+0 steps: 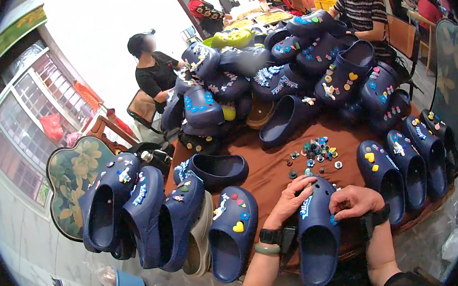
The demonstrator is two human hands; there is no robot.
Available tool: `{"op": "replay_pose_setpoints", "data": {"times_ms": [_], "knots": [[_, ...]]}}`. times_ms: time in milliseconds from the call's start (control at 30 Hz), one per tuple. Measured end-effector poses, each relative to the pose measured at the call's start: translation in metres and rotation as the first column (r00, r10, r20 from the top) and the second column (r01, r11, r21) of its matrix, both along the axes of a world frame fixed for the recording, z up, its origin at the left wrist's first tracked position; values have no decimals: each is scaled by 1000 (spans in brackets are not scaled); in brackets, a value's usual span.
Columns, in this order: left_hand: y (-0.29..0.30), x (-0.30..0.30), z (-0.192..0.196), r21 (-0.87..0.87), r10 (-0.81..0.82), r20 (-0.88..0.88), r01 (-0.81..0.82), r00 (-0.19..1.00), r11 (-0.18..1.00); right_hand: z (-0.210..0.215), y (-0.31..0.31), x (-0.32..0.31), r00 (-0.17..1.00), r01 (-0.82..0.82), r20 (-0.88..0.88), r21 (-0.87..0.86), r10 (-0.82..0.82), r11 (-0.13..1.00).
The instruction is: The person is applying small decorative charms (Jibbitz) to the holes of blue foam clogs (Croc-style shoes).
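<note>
A navy clog (319, 214) lies at the table's near edge, its toe pointing away from me and its heel toward me. My left hand (291, 199) grips it by the left side of the toe, fingers curled over the top. Beside that hand a light-blue and white lettered charm (306, 207) sits on the clog. My right hand (356, 201) is at the clog's right side with its fingers pinched together. A small blue charm (333, 219) shows at those fingertips, partly covered. Several holes in the toe are bare.
Loose charms (318, 151) lie in a small heap beyond the clog on the brown cloth (270, 166). Decorated clogs stand in rows at left (232, 231) and right (381, 178). A large clog pile (283, 77) fills the far side. People sit and stand beyond it.
</note>
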State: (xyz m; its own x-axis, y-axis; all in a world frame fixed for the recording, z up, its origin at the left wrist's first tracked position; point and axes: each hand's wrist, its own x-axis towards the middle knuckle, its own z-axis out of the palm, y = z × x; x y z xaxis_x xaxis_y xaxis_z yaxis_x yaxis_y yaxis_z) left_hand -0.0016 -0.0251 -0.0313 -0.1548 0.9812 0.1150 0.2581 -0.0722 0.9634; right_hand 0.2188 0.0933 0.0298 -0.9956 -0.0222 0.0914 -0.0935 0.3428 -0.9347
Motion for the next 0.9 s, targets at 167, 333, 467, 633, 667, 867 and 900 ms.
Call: {"op": "replay_pose_setpoints", "data": {"times_ms": [167, 333, 467, 633, 667, 867, 900], "knots": [[-1, -2, -4, 0, 7, -7, -7, 1000, 1000, -3, -4, -5, 995, 20, -100, 5, -19, 1000], [2, 0, -6, 9, 3, -4, -3, 1000, 1000, -40, -4, -24, 684, 713, -16, -201, -730, 672], [2, 1, 2, -1, -5, -14, 5, 1000, 1000, -66, 7, -23, 448, 869, -436, 418, -780, 265], [2, -3, -1, 0, 5, -17, -5, 1000, 1000, -62, 5, -21, 585, 776, -404, 530, -703, 341], [2, -3, -1, 8, -1, -15, 1, 1000, 1000, -62, 7, -21, 630, 746, -367, 531, -684, 402], [2, -2, -2, 19, 1, -3, -1, 1000, 1000, -59, 11, -16, 765, 637, -312, 496, -563, 591], [2, -2, -3, 20, 3, -3, -3, 1000, 1000, -54, 9, -15, 767, 635, -312, 496, -561, 592]]}}
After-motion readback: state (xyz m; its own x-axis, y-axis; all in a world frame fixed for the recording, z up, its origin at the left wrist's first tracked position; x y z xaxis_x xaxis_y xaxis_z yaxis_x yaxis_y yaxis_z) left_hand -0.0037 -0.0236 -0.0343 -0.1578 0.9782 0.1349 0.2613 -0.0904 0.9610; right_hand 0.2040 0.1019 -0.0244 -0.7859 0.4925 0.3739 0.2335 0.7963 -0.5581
